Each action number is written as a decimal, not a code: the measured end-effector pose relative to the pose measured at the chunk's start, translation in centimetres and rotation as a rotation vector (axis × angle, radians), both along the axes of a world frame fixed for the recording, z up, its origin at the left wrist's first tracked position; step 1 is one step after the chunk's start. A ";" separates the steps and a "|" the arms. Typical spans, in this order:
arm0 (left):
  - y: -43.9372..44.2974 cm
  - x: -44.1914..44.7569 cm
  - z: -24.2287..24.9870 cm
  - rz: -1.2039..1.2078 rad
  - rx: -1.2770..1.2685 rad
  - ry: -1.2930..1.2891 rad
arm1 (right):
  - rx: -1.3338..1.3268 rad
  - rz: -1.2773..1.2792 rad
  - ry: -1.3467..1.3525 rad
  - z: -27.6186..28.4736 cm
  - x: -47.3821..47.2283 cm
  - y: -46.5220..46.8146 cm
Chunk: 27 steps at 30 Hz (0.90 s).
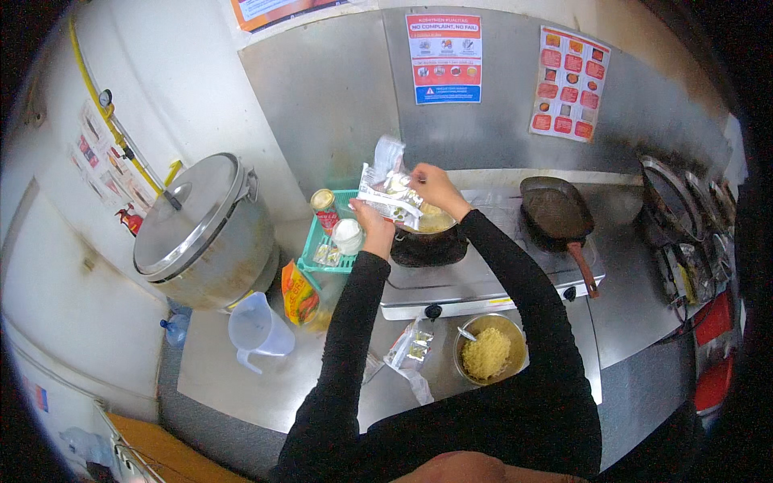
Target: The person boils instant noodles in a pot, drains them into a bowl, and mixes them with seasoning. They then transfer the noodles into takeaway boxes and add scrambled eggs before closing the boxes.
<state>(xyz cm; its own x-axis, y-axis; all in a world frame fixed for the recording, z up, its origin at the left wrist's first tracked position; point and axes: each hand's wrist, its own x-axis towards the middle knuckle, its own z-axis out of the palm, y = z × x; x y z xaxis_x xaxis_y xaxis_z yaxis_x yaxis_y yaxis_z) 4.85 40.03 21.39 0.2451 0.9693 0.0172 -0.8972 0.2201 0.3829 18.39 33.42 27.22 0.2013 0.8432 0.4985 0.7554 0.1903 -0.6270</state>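
My left hand (375,224) holds a torn white and silver food packet (389,202) by its lower edge. Close against the packet's right side, my right hand (441,190) has its fingers bent; whether they pinch anything is hidden. Below both hands, a dark pot (429,249) with pale noodles (436,223) in it stands on the left burner of a gas stove (495,281). Nearer my body, a steel bowl (460,362) holds a block of yellow noodles (488,353) and a metal utensil (465,333). Left of the bowl lies an opened packet with sachets (415,350).
A teal basket (309,252) carries a can (325,211), a jar of white contents (348,236) and sachets (327,255). A plastic measuring jug (261,326), an orange-yellow bag (299,294) and a large lidded metal vessel (205,241) stand left. A grill pan (555,211) occupies the right burner.
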 end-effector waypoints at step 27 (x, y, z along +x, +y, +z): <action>-7.9 -3.0 4.4 0.324 0.788 0.765 | 0.442 -0.203 1.221 -7.2 -2.2 -28.7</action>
<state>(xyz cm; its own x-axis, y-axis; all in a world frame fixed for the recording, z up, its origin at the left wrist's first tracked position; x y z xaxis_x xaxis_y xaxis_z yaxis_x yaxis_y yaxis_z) 1.82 32.16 25.82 0.1933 0.7750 0.6017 -0.3406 -0.5221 0.7819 16.17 4.67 19.99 0.8194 0.5583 0.1302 -0.2109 0.5048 -0.8370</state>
